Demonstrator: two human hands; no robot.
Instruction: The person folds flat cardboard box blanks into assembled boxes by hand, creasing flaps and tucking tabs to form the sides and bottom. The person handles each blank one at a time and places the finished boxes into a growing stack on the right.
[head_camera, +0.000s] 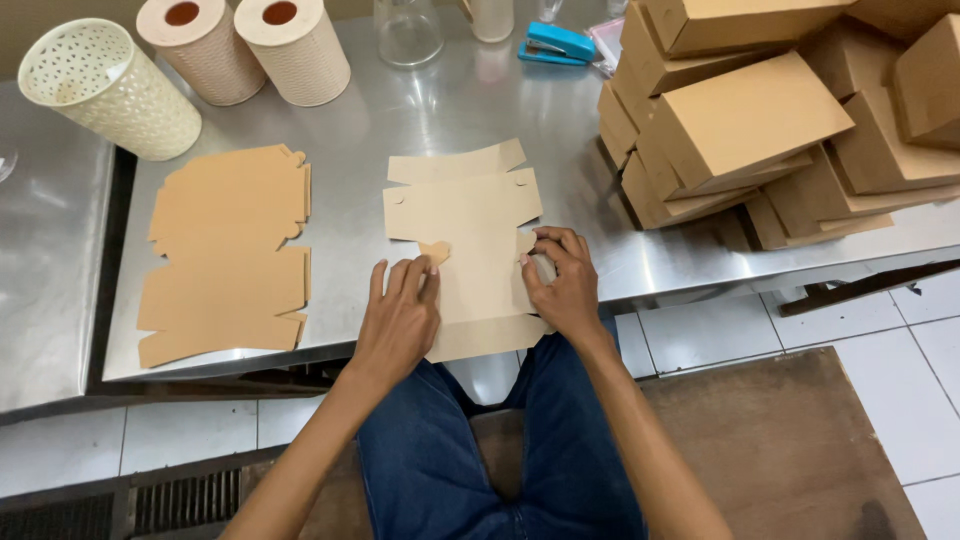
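While the flat cardboard cutout (468, 245) runs lengthwise away from me, my left hand (400, 320) presses it flat, fingers spread — my right hand (562, 285) pinches its right flap.

Steel table (480, 95) (shiny, reflective) stands over white tiled floor (900, 330)

I see a flat, unfolded cardboard box blank (470, 240), pale tan with notched tabs and flaps, lying at the near edge of the steel table (450, 100); my left hand (398, 320) and right hand (565, 280) press down on its lower part. To its left lies a stack of flat box blanks (228, 250), a deeper orange-brown, near the table's front edge. At the right end, a heap of folded brown cardboard boxes (770, 120) is piled up, rectangular and tilted against one another.
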